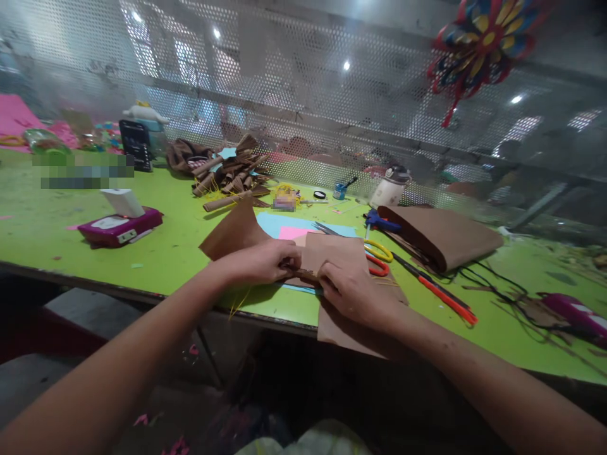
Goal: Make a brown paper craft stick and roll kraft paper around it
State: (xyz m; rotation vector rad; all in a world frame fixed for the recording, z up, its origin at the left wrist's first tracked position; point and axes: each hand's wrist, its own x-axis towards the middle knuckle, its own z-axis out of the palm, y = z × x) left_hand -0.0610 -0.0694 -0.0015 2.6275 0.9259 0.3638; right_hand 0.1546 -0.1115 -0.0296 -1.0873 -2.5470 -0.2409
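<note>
A sheet of brown paper [334, 249] lies between my hands near the table's front edge, with a narrow rolled or folded strip along its middle. My left hand [270, 260] is closed, its fingertips pinching the left end of that strip. On the right end, my right hand [353, 292] presses and pinches with bent fingers. Part of the brown paper hangs over the table edge below my right hand. Another curled brown piece [234, 232] rises behind my left wrist. Blue paper [332, 225] and pink paper [291, 232] lie beneath. Scissors with yellow and red handles [378, 251] rest just right of the brown paper.
A blue glue gun [382, 221], folded brown paper [450, 234] and a red-handled tool [448, 298] lie to the right. Rolled brown paper pieces [232, 170] are heaped at the back. A purple power strip [121, 227] sits left; a perforated metal screen [294, 76] stands behind.
</note>
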